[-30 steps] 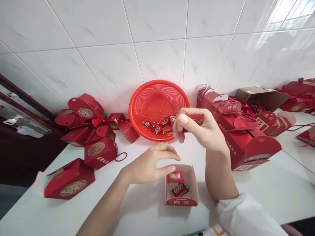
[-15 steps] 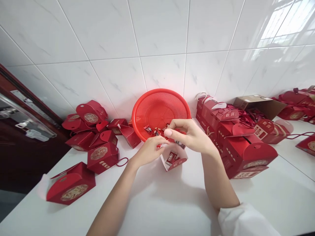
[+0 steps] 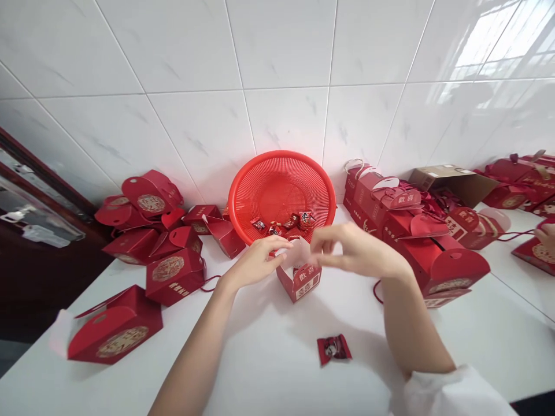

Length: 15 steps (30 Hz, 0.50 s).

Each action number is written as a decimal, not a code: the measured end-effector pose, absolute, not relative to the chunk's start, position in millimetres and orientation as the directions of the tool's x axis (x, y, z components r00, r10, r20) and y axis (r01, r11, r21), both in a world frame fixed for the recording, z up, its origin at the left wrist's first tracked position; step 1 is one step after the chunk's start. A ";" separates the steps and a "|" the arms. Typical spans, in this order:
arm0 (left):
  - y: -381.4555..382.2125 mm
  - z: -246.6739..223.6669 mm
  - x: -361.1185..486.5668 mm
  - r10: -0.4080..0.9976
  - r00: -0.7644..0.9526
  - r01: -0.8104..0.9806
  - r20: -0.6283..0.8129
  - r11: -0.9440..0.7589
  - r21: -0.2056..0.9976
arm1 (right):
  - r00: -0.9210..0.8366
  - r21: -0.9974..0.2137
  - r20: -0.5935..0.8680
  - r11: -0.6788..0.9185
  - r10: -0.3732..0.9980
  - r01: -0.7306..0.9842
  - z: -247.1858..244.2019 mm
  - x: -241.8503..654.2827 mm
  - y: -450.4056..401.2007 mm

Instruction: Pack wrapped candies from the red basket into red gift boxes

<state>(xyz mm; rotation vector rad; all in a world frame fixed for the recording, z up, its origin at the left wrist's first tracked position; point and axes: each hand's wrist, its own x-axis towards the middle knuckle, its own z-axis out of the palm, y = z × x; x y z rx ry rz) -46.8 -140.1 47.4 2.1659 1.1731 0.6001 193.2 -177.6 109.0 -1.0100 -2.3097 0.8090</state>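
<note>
A small red gift box (image 3: 299,283) with gold lettering stands upright on the white table, its top unclosed and pale inside. Wrapped contents show only slightly within. At its left upper edge, my left hand (image 3: 255,263) has its thumb and fingers closed on the rim. My right hand (image 3: 353,251) is curled at the right upper edge, thumb and fingers pinched on the flap; the fingertips are slightly blurred. Nearer to me, a red-wrapped candy (image 3: 333,349) lies on the table. Behind the box, a red plastic basket (image 3: 281,162) leans against the wall with several wrapped candies (image 3: 292,221) at its bottom.
Several red gift boxes (image 3: 176,274) are grouped at the left, near a dark door (image 3: 30,260). Stacked red boxes (image 3: 437,266) and a cardboard carton (image 3: 455,179) stand at the right. Another person's hand (image 3: 546,240) touches a box at the far right edge.
The gift box has turned upright, its lettered front now facing me. My right hand has moved slightly right and down. A candy now lies on the table in front.
</note>
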 end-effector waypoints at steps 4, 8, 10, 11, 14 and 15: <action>-136.8 45.5 -50.3 0.857 0.509 0.613 0.085 -0.430 0.663 | -0.734 -0.438 -0.313 0.595 0.602 0.674 59.9 193.1 -206.0; -136.1 46.8 -52.7 0.862 0.505 0.623 0.051 -0.405 0.669 | -0.626 -0.286 -0.502 0.569 0.597 0.771 -0.8 190.1 -242.6; -136.0 47.7 -53.7 0.860 0.508 0.626 0.038 -0.399 0.670 | -0.649 -0.337 -0.418 0.555 0.635 0.760 -14.1 192.4 -254.9; -136.0 48.1 -54.2 0.859 0.511 0.626 0.033 -0.398 0.670 | -0.673 -0.395 -0.355 0.549 0.649 0.737 -14.4 194.3 -258.0; -136.3 49.3 -55.6 0.851 0.525 0.613 0.022 -0.396 0.684 | -0.724 -0.660 -0.080 0.508 0.685 0.553 5.3 199.0 -253.2; -136.6 49.8 -55.9 0.845 0.534 0.604 0.024 -0.401 0.688 | -0.700 -0.732 0.039 0.497 0.713 0.466 15.5 199.1 -247.7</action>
